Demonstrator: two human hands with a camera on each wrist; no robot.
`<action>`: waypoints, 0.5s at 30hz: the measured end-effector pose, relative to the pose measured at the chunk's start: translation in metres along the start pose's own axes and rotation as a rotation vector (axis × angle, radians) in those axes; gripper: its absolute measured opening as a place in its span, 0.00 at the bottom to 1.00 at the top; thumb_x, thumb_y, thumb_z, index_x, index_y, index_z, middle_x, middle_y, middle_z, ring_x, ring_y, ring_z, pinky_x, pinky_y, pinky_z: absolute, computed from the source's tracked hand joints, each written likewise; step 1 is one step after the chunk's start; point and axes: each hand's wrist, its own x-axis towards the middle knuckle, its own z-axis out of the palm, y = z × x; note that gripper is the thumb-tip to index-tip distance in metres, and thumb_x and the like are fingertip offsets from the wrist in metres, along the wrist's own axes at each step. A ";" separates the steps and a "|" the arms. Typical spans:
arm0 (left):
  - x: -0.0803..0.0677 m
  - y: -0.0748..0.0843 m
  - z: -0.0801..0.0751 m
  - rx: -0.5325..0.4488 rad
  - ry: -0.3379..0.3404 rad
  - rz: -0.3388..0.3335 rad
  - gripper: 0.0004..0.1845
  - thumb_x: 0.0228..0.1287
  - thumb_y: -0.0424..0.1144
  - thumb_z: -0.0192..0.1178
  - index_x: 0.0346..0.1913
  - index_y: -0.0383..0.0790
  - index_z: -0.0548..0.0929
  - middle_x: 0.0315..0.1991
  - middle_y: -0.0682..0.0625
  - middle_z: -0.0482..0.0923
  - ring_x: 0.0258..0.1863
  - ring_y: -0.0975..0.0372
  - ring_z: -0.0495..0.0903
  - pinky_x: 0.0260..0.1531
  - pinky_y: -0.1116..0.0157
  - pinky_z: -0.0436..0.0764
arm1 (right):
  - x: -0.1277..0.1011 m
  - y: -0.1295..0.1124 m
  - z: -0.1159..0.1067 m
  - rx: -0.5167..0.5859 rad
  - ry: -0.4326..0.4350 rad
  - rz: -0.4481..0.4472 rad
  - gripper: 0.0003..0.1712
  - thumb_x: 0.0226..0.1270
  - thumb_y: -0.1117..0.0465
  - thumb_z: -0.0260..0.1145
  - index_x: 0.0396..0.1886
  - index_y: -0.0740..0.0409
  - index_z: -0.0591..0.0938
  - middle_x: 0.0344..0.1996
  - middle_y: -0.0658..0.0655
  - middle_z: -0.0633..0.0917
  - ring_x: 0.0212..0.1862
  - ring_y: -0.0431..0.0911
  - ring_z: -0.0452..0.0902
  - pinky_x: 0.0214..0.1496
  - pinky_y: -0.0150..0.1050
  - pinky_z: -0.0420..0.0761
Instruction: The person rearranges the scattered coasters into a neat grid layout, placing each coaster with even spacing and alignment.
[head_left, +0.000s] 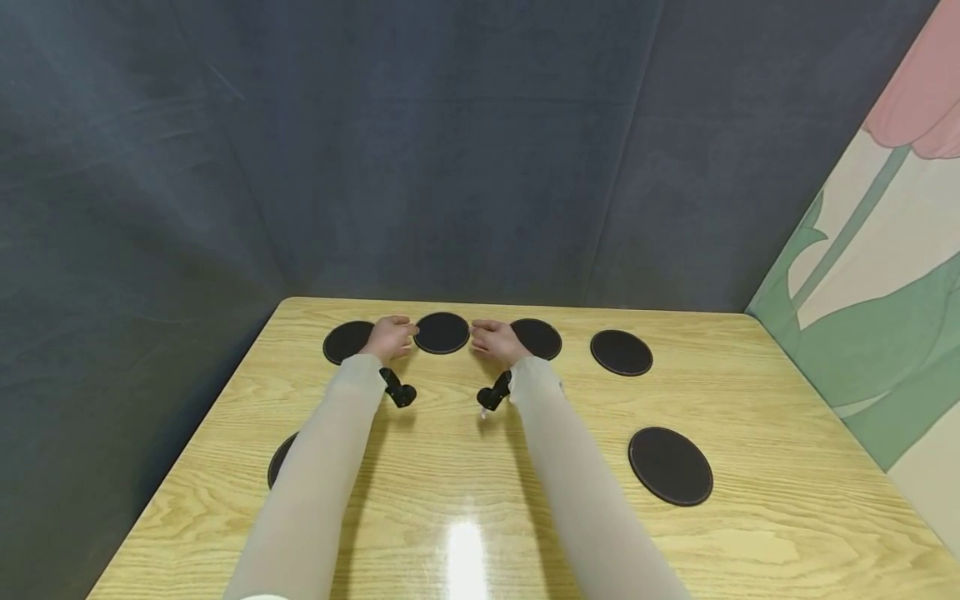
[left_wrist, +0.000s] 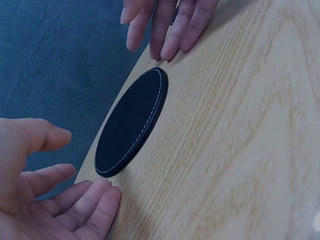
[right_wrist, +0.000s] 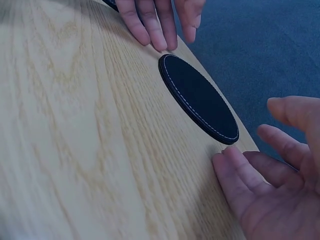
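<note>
A round black coaster [head_left: 442, 333] with pale edge stitching lies flat near the table's far edge, between the two hands. On its left side is the left hand [head_left: 391, 337], fingers extended, fingertips right at the coaster's rim in the left wrist view. Mirroring it on the right, the right hand [head_left: 497, 340] has its fingers stretched toward the opposite rim, close to it in the right wrist view. Neither hand holds anything. The left hand partly covers a second coaster [head_left: 347, 342], and a third coaster [head_left: 537, 338] lies just behind the right hand.
More black coasters lie on the wooden table [head_left: 465, 467]: one at back right [head_left: 621, 352], a larger-looking coaster [head_left: 671, 466] nearer on the right, and one half hidden under the left forearm [head_left: 279, 461]. A dark curtain [head_left: 450, 167] hangs behind; a flower-patterned cloth [head_left: 885, 275] stands right.
</note>
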 end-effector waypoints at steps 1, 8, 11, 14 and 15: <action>0.000 0.000 0.001 -0.003 -0.001 0.000 0.30 0.74 0.38 0.50 0.74 0.34 0.57 0.72 0.37 0.59 0.69 0.47 0.64 0.64 0.55 0.73 | 0.001 0.000 0.001 0.008 -0.003 0.003 0.28 0.77 0.63 0.51 0.73 0.64 0.62 0.72 0.63 0.63 0.71 0.57 0.61 0.69 0.44 0.71; 0.004 -0.002 0.006 0.088 -0.004 0.008 0.30 0.72 0.36 0.50 0.74 0.35 0.58 0.72 0.38 0.60 0.67 0.45 0.67 0.64 0.52 0.73 | 0.006 0.002 0.007 0.010 0.000 0.023 0.28 0.76 0.63 0.53 0.72 0.64 0.63 0.72 0.63 0.63 0.72 0.57 0.60 0.69 0.44 0.71; 0.006 -0.003 0.009 0.142 0.010 0.022 0.30 0.71 0.35 0.50 0.74 0.35 0.59 0.72 0.38 0.60 0.64 0.45 0.70 0.62 0.50 0.74 | 0.006 0.002 0.010 0.005 -0.001 0.023 0.28 0.76 0.63 0.54 0.72 0.64 0.63 0.71 0.63 0.64 0.71 0.57 0.60 0.68 0.45 0.72; 0.007 -0.003 0.012 0.159 0.029 0.024 0.30 0.70 0.34 0.52 0.73 0.35 0.61 0.71 0.38 0.61 0.62 0.45 0.72 0.61 0.50 0.75 | 0.001 -0.002 0.012 0.006 -0.009 0.016 0.28 0.76 0.63 0.54 0.72 0.66 0.63 0.71 0.64 0.64 0.72 0.58 0.60 0.69 0.45 0.71; 0.007 -0.004 0.013 0.164 0.034 0.023 0.30 0.69 0.34 0.52 0.73 0.35 0.62 0.71 0.38 0.61 0.62 0.45 0.73 0.61 0.50 0.75 | -0.002 -0.005 0.014 0.009 -0.014 0.017 0.28 0.76 0.64 0.53 0.72 0.66 0.62 0.71 0.65 0.63 0.72 0.58 0.59 0.69 0.46 0.70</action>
